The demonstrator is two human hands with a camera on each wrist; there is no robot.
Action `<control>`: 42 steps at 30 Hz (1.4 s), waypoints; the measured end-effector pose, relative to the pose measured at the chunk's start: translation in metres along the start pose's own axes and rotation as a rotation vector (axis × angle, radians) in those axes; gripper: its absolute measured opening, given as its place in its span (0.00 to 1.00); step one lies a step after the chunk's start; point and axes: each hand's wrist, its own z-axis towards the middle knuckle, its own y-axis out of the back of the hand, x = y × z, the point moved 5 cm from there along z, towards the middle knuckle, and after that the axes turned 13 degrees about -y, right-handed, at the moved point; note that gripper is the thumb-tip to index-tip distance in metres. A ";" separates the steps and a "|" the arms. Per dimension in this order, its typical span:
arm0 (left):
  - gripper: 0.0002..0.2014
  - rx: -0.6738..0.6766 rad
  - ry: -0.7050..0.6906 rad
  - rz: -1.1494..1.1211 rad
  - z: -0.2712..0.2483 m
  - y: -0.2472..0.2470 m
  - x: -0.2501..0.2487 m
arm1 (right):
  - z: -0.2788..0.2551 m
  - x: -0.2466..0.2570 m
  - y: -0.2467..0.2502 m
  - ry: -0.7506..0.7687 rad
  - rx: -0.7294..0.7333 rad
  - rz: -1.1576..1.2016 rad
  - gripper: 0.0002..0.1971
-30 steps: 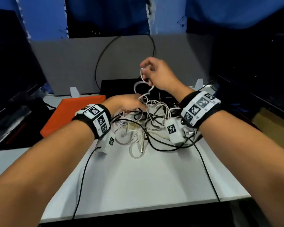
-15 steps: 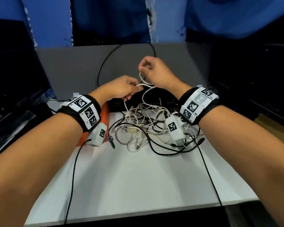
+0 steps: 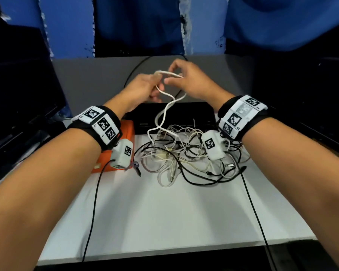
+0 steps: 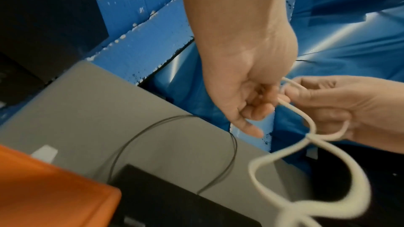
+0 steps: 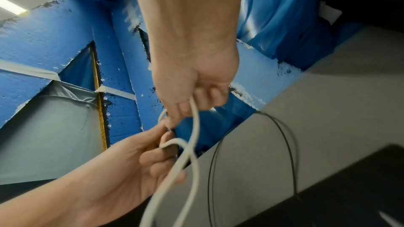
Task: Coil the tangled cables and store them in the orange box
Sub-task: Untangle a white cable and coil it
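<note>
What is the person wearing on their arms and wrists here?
Bare forearms, no sleeves. Each wrist has a black band carrying white tiles printed with black square codes. A small white camera box hangs under each, trailing a thin black cable.

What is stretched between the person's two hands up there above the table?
A short run of white cable, pinched by the left hand and the right hand. The head view shows it best; its lower part hangs to the cable pile.
</note>
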 end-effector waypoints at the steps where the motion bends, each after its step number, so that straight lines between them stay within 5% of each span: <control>1: 0.22 -0.067 -0.024 0.052 0.002 0.014 -0.005 | 0.002 -0.003 0.010 -0.060 -0.020 -0.134 0.10; 4: 0.23 -0.191 -0.055 0.243 0.007 0.057 -0.021 | 0.008 -0.034 0.043 -0.256 -0.085 -0.328 0.05; 9: 0.23 -0.474 0.043 0.276 0.007 0.130 -0.023 | 0.003 -0.106 0.059 -0.423 -0.115 -0.390 0.10; 14: 0.21 -0.371 0.154 -0.015 -0.002 0.132 0.000 | -0.012 -0.148 0.054 -0.548 -0.055 -0.173 0.11; 18: 0.22 -0.331 0.212 -0.307 -0.005 0.099 0.009 | -0.012 -0.105 0.058 -0.369 -0.147 0.232 0.09; 21: 0.21 -0.402 0.201 -0.317 -0.004 0.072 0.006 | -0.009 -0.052 0.055 -0.075 -0.169 0.203 0.05; 25: 0.13 -0.099 0.195 -0.118 -0.003 0.001 -0.009 | -0.007 -0.009 0.017 0.072 -0.074 0.097 0.07; 28: 0.18 0.057 0.194 -0.132 -0.008 -0.029 -0.011 | -0.005 -0.001 0.003 0.086 -0.081 0.137 0.07; 34: 0.13 -0.170 0.135 -0.449 0.004 -0.024 -0.017 | -0.014 -0.013 -0.012 0.084 -0.028 0.218 0.10; 42: 0.14 -0.243 0.084 -0.888 0.020 -0.011 -0.042 | -0.014 -0.020 -0.014 0.047 -0.069 0.252 0.13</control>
